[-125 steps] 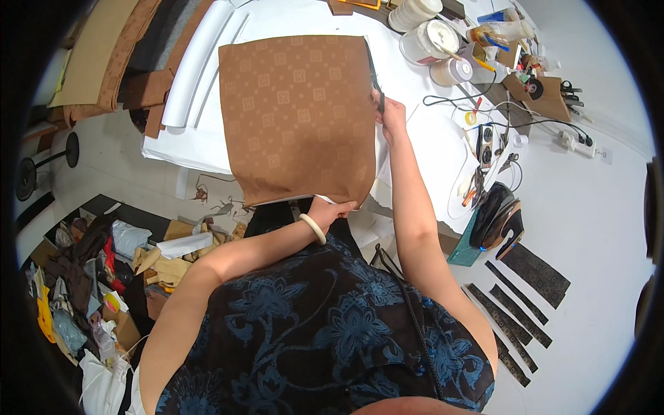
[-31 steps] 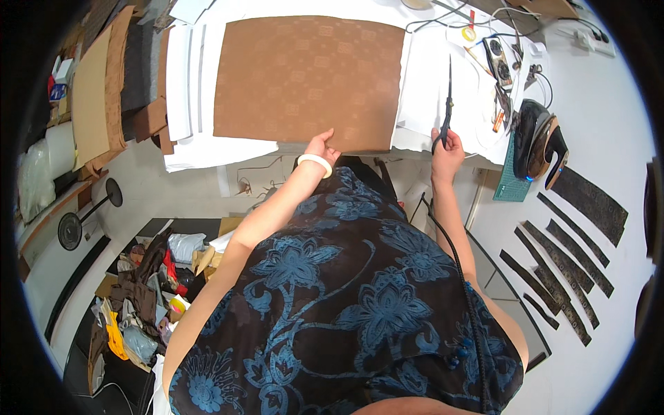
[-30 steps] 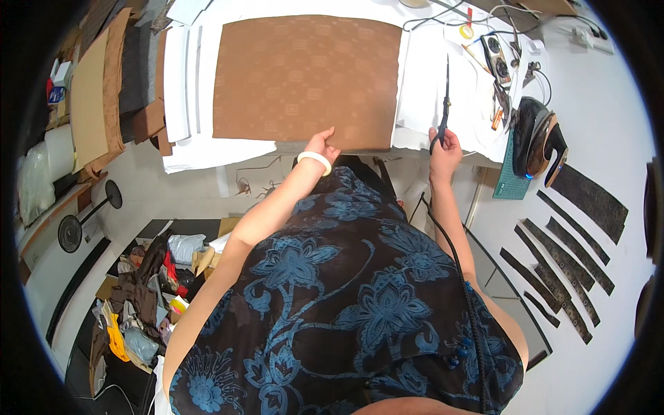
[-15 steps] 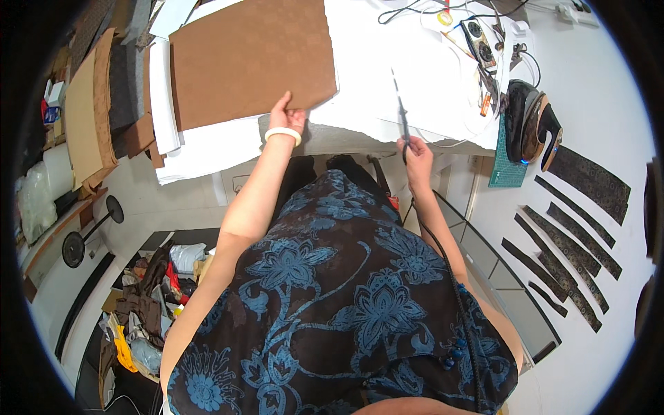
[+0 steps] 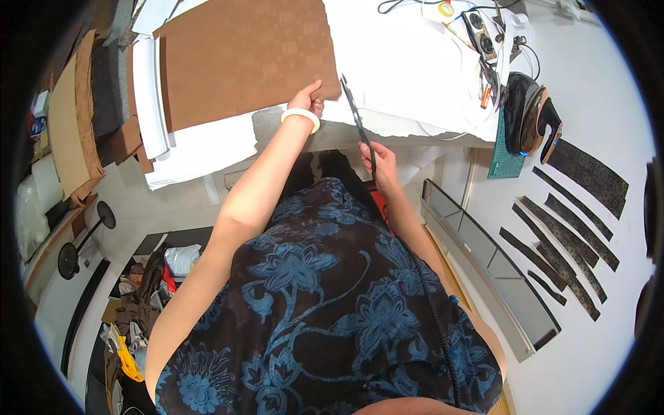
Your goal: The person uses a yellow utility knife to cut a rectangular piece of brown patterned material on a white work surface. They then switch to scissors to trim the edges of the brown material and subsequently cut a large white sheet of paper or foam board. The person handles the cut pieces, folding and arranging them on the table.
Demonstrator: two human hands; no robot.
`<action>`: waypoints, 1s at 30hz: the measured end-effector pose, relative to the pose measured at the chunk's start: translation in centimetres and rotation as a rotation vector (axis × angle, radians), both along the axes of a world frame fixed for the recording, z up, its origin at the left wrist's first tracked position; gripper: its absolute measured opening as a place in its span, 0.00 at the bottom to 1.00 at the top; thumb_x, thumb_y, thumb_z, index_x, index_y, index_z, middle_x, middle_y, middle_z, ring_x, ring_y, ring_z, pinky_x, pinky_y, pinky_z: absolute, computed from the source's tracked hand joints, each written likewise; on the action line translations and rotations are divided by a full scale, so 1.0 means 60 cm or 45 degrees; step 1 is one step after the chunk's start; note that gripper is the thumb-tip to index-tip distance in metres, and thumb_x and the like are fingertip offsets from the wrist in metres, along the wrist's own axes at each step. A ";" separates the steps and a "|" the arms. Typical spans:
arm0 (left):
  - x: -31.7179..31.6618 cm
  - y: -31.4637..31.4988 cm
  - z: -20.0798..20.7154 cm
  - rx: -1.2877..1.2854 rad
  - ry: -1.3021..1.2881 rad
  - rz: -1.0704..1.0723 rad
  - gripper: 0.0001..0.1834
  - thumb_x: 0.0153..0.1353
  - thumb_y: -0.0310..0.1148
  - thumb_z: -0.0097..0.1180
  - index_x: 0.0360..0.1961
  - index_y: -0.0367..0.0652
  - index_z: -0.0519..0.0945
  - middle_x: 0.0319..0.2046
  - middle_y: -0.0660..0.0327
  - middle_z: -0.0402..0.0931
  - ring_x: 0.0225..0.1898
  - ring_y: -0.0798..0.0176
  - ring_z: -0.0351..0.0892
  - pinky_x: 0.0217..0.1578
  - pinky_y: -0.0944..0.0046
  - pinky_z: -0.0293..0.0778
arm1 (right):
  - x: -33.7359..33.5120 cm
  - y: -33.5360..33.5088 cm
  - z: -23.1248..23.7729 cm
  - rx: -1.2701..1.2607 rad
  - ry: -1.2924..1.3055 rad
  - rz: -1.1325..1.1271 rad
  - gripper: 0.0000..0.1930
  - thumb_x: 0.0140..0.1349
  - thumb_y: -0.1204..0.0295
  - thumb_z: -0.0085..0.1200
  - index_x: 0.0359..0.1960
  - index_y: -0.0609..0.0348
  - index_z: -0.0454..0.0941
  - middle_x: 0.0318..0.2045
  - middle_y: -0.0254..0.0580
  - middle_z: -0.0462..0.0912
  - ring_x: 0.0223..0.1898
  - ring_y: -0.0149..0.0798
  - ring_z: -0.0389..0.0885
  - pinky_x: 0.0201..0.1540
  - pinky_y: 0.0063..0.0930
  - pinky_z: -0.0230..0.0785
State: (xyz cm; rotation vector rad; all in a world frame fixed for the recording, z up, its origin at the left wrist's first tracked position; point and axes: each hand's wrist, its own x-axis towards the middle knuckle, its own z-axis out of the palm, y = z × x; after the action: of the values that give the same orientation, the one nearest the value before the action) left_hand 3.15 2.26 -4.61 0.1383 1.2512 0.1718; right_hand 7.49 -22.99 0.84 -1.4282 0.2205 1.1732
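Observation:
A large brown cloth (image 5: 242,62) lies on the white-covered table, faint squares showing in its weave. At its near right corner, my left hand (image 5: 309,100) has closed on the edge, thumb on top and fingers curled partly out of sight. A pale bangle (image 5: 301,117) circles that wrist. My right hand (image 5: 380,168) grips a pair of dark-handled scissors (image 5: 355,111) just off the table's near edge. Their long blades point away from me, the tips close beside the cloth's right edge. The blades look nearly together.
White paper (image 5: 401,62) covers the table to the right. An iron (image 5: 524,114) stands at the right by a green cutting mat (image 5: 505,162). Dark patterned strips (image 5: 570,228) hang on the white wall. A cardboard piece (image 5: 66,117) is at left; piled scraps (image 5: 142,297) lie below.
My right hand has brought the scissors leftward, from over the white paper to the cloth's right edge. My left hand has shifted right along the near edge to the corner and closed there.

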 end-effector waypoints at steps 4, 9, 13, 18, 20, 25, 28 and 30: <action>0.014 -0.010 0.006 0.082 0.009 0.030 0.12 0.59 0.33 0.71 0.36 0.47 0.76 0.25 0.67 0.76 0.15 0.73 0.64 0.15 0.75 0.60 | -0.016 0.013 -0.011 0.060 0.023 -0.043 0.14 0.67 0.66 0.63 0.46 0.65 0.83 0.24 0.25 0.75 0.20 0.19 0.67 0.22 0.16 0.56; 0.026 -0.010 0.000 0.026 -0.027 -0.073 0.13 0.60 0.32 0.71 0.35 0.48 0.75 0.23 0.68 0.74 0.13 0.74 0.60 0.14 0.74 0.58 | -0.031 0.032 -0.013 0.123 0.008 -0.101 0.16 0.69 0.65 0.60 0.49 0.67 0.81 0.25 0.25 0.75 0.21 0.19 0.67 0.23 0.16 0.56; 0.026 -0.016 0.001 -0.018 -0.082 -0.093 0.14 0.59 0.30 0.71 0.35 0.47 0.74 0.24 0.68 0.72 0.13 0.73 0.59 0.14 0.73 0.57 | -0.035 0.031 -0.014 0.119 -0.003 -0.090 0.18 0.70 0.64 0.59 0.51 0.69 0.79 0.24 0.25 0.74 0.21 0.19 0.66 0.23 0.16 0.55; 0.028 -0.023 0.006 0.016 -0.076 -0.110 0.14 0.57 0.28 0.72 0.36 0.45 0.75 0.23 0.68 0.71 0.13 0.72 0.57 0.15 0.73 0.56 | -0.032 0.037 -0.014 0.113 -0.032 -0.071 0.18 0.70 0.64 0.59 0.50 0.70 0.79 0.23 0.25 0.72 0.20 0.19 0.65 0.22 0.16 0.53; 0.031 -0.024 0.006 0.046 -0.036 -0.120 0.14 0.57 0.28 0.72 0.35 0.45 0.75 0.22 0.68 0.70 0.13 0.72 0.57 0.15 0.73 0.56 | -0.031 0.042 -0.013 0.097 -0.019 -0.076 0.17 0.70 0.65 0.59 0.50 0.70 0.79 0.22 0.25 0.71 0.19 0.19 0.64 0.22 0.16 0.53; 0.033 -0.025 -0.004 0.089 -0.016 -0.143 0.13 0.57 0.26 0.72 0.35 0.45 0.76 0.20 0.68 0.68 0.13 0.73 0.58 0.14 0.72 0.56 | -0.033 0.049 -0.008 0.123 -0.022 -0.102 0.16 0.70 0.66 0.58 0.50 0.70 0.79 0.22 0.25 0.70 0.19 0.19 0.62 0.21 0.16 0.51; 0.034 -0.027 -0.004 0.104 -0.018 -0.127 0.14 0.56 0.26 0.72 0.35 0.45 0.76 0.20 0.69 0.68 0.13 0.73 0.58 0.14 0.72 0.57 | -0.034 0.050 -0.005 0.120 -0.024 -0.115 0.16 0.70 0.67 0.59 0.50 0.70 0.80 0.22 0.24 0.70 0.19 0.19 0.62 0.21 0.16 0.50; 0.038 -0.029 0.007 0.101 -0.007 -0.111 0.14 0.56 0.25 0.72 0.36 0.45 0.76 0.20 0.69 0.67 0.13 0.73 0.59 0.14 0.72 0.57 | -0.032 0.047 -0.003 0.101 -0.031 -0.125 0.16 0.70 0.67 0.59 0.50 0.70 0.80 0.22 0.24 0.70 0.19 0.18 0.62 0.21 0.16 0.50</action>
State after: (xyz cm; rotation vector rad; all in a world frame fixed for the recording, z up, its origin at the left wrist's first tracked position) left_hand 5.45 0.54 -4.22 0.2605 1.2309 0.1464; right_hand 5.55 -20.16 0.67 -1.3464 0.2220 1.0724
